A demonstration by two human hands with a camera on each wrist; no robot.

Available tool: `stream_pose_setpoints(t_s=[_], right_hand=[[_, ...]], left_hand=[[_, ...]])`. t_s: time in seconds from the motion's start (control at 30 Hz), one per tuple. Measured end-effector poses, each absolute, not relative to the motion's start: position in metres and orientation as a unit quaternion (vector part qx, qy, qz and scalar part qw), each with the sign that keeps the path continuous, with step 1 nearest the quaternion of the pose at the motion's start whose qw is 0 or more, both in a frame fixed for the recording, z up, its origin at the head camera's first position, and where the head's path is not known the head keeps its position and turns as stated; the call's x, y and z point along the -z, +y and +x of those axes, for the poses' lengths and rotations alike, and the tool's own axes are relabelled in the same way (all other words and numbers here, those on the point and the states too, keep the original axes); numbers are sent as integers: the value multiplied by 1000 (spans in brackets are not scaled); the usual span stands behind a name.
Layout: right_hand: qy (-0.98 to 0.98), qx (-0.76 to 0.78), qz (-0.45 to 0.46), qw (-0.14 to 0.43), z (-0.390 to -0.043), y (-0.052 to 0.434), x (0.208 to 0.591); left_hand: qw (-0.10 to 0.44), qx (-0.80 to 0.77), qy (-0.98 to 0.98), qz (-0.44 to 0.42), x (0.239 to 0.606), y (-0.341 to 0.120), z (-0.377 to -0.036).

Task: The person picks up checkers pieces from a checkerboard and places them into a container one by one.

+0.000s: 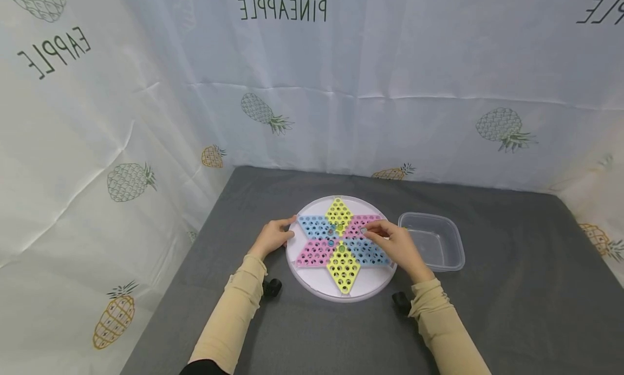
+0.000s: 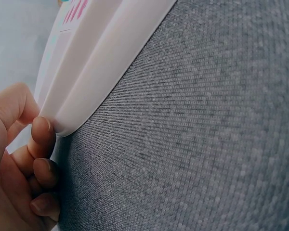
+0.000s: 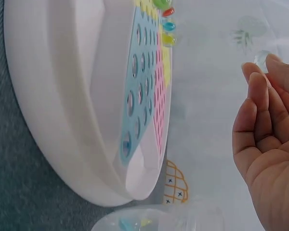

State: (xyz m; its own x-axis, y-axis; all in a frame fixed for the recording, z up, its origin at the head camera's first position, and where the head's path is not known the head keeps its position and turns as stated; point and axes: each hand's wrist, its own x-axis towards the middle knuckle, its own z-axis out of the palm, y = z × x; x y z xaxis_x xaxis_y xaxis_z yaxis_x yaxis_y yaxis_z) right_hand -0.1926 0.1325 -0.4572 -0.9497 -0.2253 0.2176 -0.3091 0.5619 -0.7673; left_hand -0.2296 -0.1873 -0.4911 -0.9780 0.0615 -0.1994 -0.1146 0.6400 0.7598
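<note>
Marble (image 3: pixel 261 59) sits pinched in our right hand (image 1: pixel 397 245) grip above the board (image 1: pixel 317 280); our left hand (image 1: pixel 274 237) grips its nine-o'clock rim.

Round game board (image 1: pixel 341 288) at the middle of the grey table (image 1: pixel 512 310), clear plastic container (image 1: pixel 431 239) just beside its right rim. Left hand (image 1: pixel 274 237) on the board's left rim, right hand (image 1: pixel 395 244) over its right half. Open cloth toward the front edge and both front corners. Pineapple-print curtain (image 1: pixel 390 120) closing off the back and left edges.
</note>
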Motion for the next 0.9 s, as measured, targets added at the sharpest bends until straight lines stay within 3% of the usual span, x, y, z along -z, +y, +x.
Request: stream_pose_setpoints(t_s=[0.43, 0.9], right_hand=[[-893, -434, 107, 40, -192, 153, 457], [-895, -433, 72, 78, -190, 179, 459]], left_hand=[[105, -424, 899, -17, 493, -187, -229], [104, -423, 900, -18, 492, -188, -229]])
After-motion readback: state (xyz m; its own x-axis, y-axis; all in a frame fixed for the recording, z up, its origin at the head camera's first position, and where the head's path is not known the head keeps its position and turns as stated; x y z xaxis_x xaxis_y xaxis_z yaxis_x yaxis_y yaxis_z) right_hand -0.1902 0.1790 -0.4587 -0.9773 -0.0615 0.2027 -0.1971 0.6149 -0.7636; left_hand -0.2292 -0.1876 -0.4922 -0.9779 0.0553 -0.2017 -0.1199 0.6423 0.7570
